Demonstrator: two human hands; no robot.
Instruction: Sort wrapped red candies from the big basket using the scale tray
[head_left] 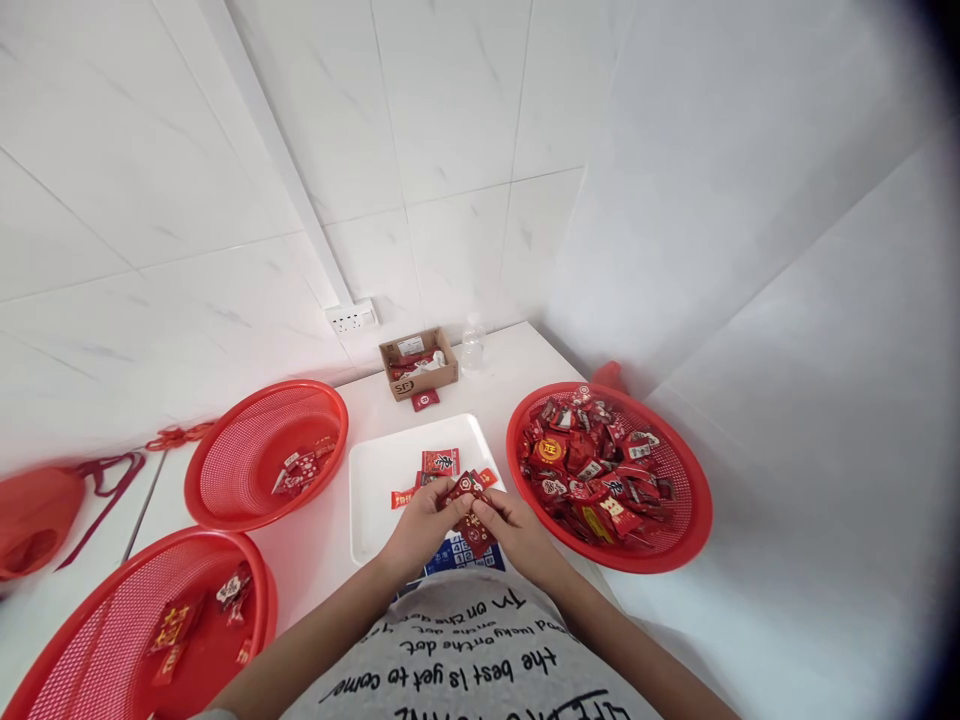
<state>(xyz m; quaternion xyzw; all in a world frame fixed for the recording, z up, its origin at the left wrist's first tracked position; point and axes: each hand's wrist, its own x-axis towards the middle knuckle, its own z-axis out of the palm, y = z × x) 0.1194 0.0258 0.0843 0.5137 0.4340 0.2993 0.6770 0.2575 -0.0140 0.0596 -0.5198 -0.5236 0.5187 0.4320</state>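
Note:
Both my hands meet over the near edge of a white tray (371, 480). My left hand (424, 525) and my right hand (514, 525) are closed on a small bunch of red candy packets (466, 505) held between them. A few more red packets (439, 462) lie loose on the tray just beyond my fingers. A blue printed card (461, 555) shows under my hands at the tray's near edge.
A red mesh basket (686, 520) heaped with red packets sits at right. Two red baskets at left, one far (225, 470) and one near (97, 630), hold a few packets. A cardboard box (418, 365), a clear bottle (472, 345) and a wall socket (351, 318) stand behind.

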